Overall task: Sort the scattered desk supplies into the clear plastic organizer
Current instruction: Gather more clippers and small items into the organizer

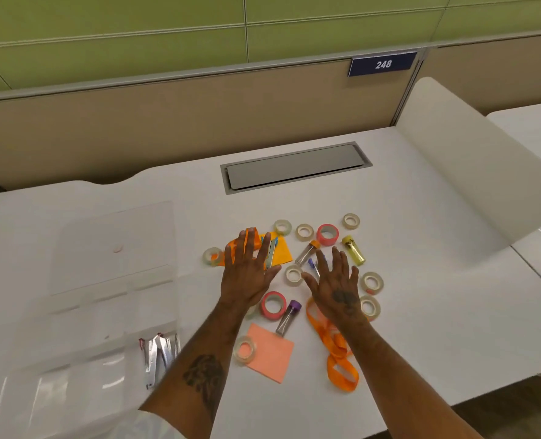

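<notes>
White desk (421, 217); left hand (247, 274) and right hand (338, 289) hover spread, empty. I'd pinch the tape roll (288, 276) between them first, clear organizer (113, 274) sits left of both.

Clear glossy plastic organizer (113, 248); shiny metal staplers (159, 353); satiny orange cloth ribbon (337, 353); matt pink paper note (272, 353); glossy translucent tape roll (371, 282); smooth matt white desk (421, 248).
</notes>
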### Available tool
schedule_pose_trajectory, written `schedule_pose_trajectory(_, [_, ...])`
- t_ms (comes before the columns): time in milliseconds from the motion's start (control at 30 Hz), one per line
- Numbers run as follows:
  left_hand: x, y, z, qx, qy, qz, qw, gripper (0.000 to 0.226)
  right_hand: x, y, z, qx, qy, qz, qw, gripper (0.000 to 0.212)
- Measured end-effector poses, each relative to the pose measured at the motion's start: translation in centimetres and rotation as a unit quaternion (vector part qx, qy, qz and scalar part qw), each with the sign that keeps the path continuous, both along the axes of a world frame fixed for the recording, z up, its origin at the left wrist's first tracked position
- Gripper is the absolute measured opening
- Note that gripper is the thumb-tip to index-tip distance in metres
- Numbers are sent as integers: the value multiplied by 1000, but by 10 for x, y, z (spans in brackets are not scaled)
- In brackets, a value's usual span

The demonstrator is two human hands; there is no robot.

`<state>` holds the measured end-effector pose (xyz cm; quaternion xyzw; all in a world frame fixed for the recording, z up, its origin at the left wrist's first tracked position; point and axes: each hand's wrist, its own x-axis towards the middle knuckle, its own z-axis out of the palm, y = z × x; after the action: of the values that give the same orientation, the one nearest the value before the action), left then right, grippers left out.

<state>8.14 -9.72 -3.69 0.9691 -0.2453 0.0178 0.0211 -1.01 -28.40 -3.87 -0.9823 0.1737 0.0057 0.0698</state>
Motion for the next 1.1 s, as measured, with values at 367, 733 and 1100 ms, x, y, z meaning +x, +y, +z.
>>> schedule_pose_trajectory(367, [22, -33, -6, 20, 79, 43, 996, 78, 25, -23, -8, 57, 22, -9, 998, 55])
schedule_pose_trajectory(733, [45, -55, 4, 24, 122, 88, 988, 66, 30, -38, -1, 151, -30, 16, 988, 36])
schedule_pose_trajectory(1100, [53, -64, -4, 30, 169, 111, 979, 49, 25, -54, 1, 160, -100, 13, 982, 39])
